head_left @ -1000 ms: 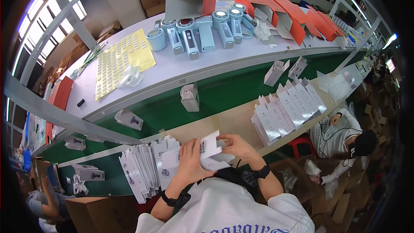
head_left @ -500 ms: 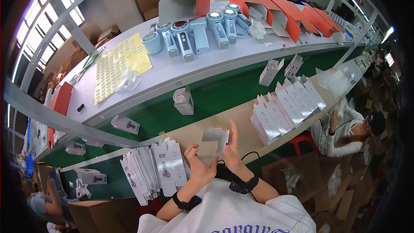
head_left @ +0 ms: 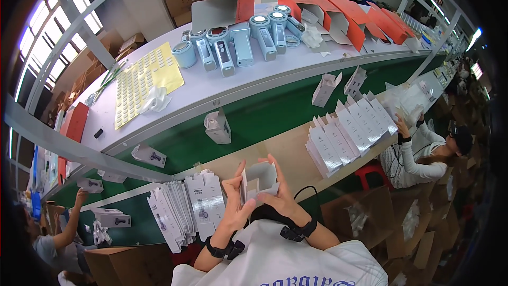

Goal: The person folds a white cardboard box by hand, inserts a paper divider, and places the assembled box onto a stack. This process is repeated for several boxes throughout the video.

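Note:
Just in front of my body, over the wooden-topped bench [head_left: 286, 143], I hold a small open white carton [head_left: 262, 171]. Its mouth gapes upward, and a tan piece shows inside or at its near side. My left hand [head_left: 236, 201] grips the carton's left side, thumb toward me. On the right side, my right hand [head_left: 281, 197] has its fingers along the wall and the thumb on the near edge. Left of my hands lie many flattened white cartons [head_left: 205, 204], stacked close together. To the right stands a row of opened white cartons [head_left: 350, 133] with raised flaps.
Beyond the bench runs a green belt [head_left: 254, 108] bearing several white boxes [head_left: 217, 127]. A higher white table [head_left: 211, 87] holds light-blue handheld devices [head_left: 243, 47], red cartons [head_left: 344, 18] and a yellow sticker sheet [head_left: 148, 82]. Co-workers sit right and left; a black cable [head_left: 307, 188] curves beside me.
Both hands have closed in on the carton, and my left fingers now wrap its side. The left co-worker reaches toward a box on the belt; the right co-worker's hands have moved.

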The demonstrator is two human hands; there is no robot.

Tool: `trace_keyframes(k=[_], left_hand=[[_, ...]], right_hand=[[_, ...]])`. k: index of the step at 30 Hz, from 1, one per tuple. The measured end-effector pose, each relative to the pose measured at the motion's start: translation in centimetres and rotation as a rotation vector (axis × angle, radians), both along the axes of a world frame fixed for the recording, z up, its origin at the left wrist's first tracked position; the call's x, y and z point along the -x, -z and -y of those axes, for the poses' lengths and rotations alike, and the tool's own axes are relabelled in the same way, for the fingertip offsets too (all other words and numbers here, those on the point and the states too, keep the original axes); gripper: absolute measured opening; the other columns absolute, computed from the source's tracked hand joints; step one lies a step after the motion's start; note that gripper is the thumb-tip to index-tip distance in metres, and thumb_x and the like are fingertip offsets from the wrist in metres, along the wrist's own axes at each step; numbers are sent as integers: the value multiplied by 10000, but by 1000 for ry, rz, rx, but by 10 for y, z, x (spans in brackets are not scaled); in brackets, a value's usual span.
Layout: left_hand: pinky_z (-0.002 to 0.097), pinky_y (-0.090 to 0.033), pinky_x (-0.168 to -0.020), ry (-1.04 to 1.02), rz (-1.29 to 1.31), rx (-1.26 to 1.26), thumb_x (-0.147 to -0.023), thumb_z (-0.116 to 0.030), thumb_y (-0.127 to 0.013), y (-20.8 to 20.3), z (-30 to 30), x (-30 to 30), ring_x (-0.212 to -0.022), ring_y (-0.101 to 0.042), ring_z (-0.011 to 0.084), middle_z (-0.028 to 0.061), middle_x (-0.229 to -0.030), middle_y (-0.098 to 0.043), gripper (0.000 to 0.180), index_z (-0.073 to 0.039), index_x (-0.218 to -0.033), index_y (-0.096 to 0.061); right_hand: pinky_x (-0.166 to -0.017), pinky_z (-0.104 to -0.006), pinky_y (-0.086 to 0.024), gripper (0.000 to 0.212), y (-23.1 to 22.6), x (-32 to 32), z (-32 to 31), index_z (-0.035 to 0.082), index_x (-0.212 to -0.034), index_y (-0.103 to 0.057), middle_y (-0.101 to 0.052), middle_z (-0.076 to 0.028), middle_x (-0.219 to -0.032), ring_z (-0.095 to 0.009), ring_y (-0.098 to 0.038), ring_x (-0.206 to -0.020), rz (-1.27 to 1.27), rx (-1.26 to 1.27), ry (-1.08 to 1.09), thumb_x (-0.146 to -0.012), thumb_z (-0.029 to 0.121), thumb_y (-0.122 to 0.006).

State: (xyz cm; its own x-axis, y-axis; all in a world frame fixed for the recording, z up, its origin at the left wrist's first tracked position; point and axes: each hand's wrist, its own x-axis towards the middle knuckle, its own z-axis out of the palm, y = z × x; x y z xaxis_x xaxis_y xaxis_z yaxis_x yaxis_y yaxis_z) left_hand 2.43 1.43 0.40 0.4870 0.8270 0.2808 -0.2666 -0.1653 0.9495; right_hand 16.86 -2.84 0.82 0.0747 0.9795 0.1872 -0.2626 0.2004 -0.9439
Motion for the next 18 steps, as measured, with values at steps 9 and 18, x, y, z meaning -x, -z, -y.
trace_keyframes(k=[9, 18], left_hand=[[370, -274, -1044, -194, -110, 59, -820, -133, -510, -3, 2, -12, -1183, -399, 240, 153, -1287, -381, 596, -57, -1327, -205], [337, -319, -1001, -134, -43, 293, -764, -51, -508, 0, -7, -4, -1139, -434, 214, 114, -1243, -429, 649, -78, -1363, -261]], right_hand=[[-1077, -333, -284, 659, 5, 7, 2, 11, -1466, -178, -299, -148, -1460, -208, -353, -1307, -147, 54, 59, -890, 75, -492], [-1061, -312, -307, 597, 0, 14, -2, -1, -1442, -246, -371, -124, -1424, -188, -398, -1275, -180, 85, 91, -885, 37, -456]])
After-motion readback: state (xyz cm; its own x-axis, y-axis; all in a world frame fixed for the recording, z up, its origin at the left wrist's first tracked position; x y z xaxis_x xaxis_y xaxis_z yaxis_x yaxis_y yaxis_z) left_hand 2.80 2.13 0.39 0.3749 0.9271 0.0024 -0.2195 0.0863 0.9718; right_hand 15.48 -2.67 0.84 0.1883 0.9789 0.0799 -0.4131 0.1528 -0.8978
